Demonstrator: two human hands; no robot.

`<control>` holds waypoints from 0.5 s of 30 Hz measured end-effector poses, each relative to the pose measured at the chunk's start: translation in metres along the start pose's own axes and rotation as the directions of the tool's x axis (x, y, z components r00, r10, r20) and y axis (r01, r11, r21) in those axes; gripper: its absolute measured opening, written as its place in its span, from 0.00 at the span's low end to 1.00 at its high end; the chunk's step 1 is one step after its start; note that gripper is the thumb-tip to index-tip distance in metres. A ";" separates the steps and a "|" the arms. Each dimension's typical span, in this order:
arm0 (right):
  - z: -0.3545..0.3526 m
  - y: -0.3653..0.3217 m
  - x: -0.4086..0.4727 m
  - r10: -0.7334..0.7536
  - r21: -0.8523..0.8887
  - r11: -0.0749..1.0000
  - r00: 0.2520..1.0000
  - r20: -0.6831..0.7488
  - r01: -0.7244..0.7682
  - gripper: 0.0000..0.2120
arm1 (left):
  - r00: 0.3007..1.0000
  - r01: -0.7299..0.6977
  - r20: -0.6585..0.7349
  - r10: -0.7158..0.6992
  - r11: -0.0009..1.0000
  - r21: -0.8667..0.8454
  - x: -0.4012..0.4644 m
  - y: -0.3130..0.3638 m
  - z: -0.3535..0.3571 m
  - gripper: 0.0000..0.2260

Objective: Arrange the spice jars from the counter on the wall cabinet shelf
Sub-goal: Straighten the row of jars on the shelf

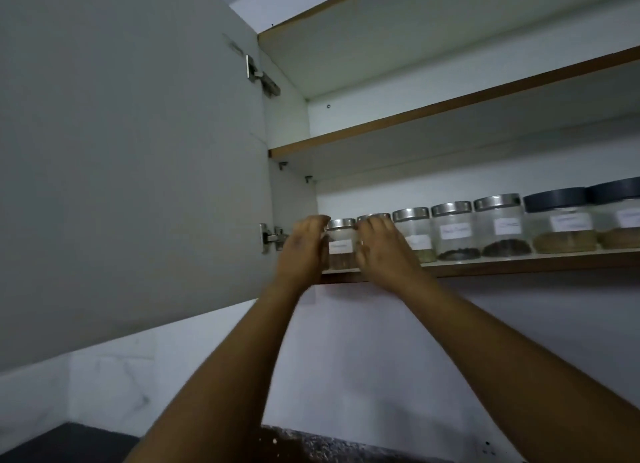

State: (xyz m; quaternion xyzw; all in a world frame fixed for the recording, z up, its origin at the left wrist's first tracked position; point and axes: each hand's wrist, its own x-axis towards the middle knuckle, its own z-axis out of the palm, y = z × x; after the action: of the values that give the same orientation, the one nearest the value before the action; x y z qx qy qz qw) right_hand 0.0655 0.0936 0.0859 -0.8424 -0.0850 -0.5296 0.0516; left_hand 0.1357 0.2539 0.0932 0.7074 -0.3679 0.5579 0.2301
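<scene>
A row of several clear spice jars with white labels stands on the lowest shelf [519, 264] of the open wall cabinet. The leftmost jar [341, 243] has a steel lid and brown contents. My left hand [304, 251] presses against its left side. My right hand [379, 249] presses against its right side and covers most of the second jar [374, 217], of which only the lid shows. Further right stand three steel-lidded jars [452, 232] and two wider jars with dark lids [561, 220].
The cabinet door [131, 151] hangs open at the left, its hinges close to my left hand. Above is a bare middle shelf [450, 108]. A dark speckled counter [329, 445] lies below, against a white tiled wall.
</scene>
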 end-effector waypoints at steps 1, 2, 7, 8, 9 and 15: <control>0.003 -0.003 0.015 -0.007 -0.005 1.000 0.999 0.036 0.007 0.18 | 0.998 0.026 0.050 -0.027 1.000 0.011 0.012 -0.017 -0.009 0.12; 0.004 -0.006 0.030 -0.008 0.004 1.000 0.997 0.072 0.008 0.20 | 0.994 0.050 0.096 -0.052 0.998 0.023 0.024 -0.031 -0.016 0.11; 0.005 -0.013 0.090 0.034 -0.037 0.999 0.964 0.263 -0.025 0.26 | 0.974 0.029 0.224 -0.018 0.998 -0.049 0.092 -0.061 -0.027 0.06; 0.005 -0.013 0.100 0.050 -0.057 0.998 0.959 0.279 -0.035 0.26 | 0.960 0.022 0.281 -0.011 0.999 -0.037 0.104 -0.063 -0.024 0.05; 0.007 -0.012 0.108 0.071 -0.084 0.995 0.953 0.296 -0.048 0.26 | 0.940 0.012 0.342 -0.010 1.000 -0.003 0.115 -0.065 -0.019 0.05; 0.037 -0.015 0.149 0.168 -0.322 0.947 0.871 0.463 -0.011 0.26 | 0.756 -0.116 0.639 -0.143 0.931 0.346 0.145 -0.090 0.034 0.15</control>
State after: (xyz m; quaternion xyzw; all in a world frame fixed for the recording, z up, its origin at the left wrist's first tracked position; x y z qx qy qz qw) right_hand 0.1581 0.1277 0.2039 -0.9484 0.0283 -0.3057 -0.0791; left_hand 0.2426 0.2467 0.2309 0.8900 -0.3094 0.3321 -0.0443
